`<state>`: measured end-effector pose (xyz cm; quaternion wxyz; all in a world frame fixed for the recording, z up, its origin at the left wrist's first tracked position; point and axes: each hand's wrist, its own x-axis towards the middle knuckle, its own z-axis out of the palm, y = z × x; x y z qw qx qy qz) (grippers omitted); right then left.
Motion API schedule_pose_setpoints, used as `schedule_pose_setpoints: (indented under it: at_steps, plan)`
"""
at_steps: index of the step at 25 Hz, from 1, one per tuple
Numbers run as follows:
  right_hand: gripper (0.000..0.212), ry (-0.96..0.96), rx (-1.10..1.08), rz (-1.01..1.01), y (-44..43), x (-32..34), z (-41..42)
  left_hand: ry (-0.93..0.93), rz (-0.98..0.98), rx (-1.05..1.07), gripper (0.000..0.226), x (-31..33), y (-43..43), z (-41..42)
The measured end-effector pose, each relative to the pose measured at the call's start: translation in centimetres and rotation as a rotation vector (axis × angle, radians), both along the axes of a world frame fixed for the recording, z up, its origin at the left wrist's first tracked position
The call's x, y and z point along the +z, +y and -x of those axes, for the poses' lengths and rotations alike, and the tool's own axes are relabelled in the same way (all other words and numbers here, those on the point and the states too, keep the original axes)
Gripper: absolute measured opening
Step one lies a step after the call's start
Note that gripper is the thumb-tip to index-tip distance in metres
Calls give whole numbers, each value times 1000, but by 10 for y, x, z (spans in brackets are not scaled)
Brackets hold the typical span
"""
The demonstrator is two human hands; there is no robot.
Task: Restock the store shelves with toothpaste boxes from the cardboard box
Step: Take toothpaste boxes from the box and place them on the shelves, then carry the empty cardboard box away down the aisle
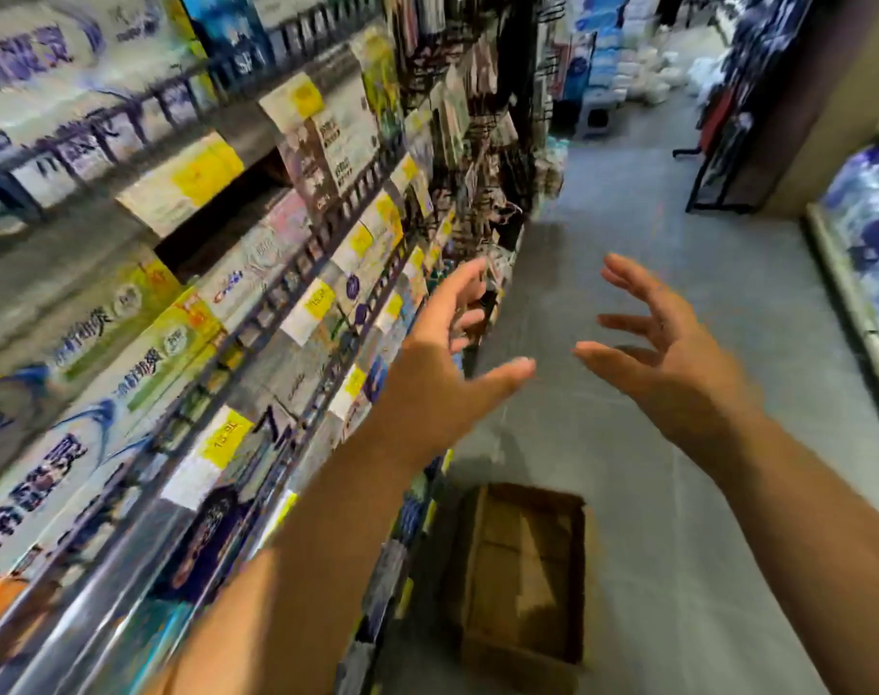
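While both hands hang spread and empty in mid-air, the left hand sits just beside the shelf edge and the right hand floats over the aisle floor, palms roughly facing each other. Toothpaste boxes already line the shelves on the left (the picture is blurred, so labels are hard to read). Below, the cardboard box rests on the floor against the shelving; its inside looks bare, though I cannot be sure. This reads as a pause between loads; next comes reaching down to it.
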<state>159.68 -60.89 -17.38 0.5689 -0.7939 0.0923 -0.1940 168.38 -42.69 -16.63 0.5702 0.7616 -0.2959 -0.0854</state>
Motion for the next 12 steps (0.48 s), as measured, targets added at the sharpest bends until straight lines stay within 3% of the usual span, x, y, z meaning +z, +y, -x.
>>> schedule_pose_setpoints:
  at_steps: [5,12]
  plan:
    - [74,150,-96,31,-22,-70,3,77,-183,-86,92,-80,-20,-10]
    - [75,392,-239,121,-34,-198,2,107,-382,-162,95,-199,-27,-45]
